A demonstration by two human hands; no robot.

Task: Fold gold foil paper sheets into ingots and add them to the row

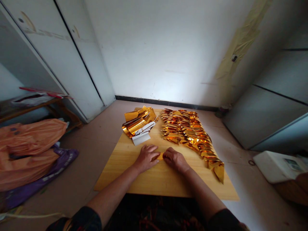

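Between my two hands a small piece of gold foil paper (160,156) lies low over the wooden table (154,184). My left hand (147,158) has its fingers curled onto the left end of the piece. At the other end, the closed fingers of my right hand (175,158) pinch it; much of the paper is hidden under both hands. Beyond my left hand sits a loose pile of gold foil sheets (139,122), some showing white backs. To the right, folded gold foil pieces (185,128) lie in overlapping rows that trail toward the table's right edge.
A grey cabinet (55,57) stands at the left, near an orange bag (29,154) and a purple bag (48,179) on the floor. A white box (276,166) is at the right. The white wall (163,57) rises behind the table.
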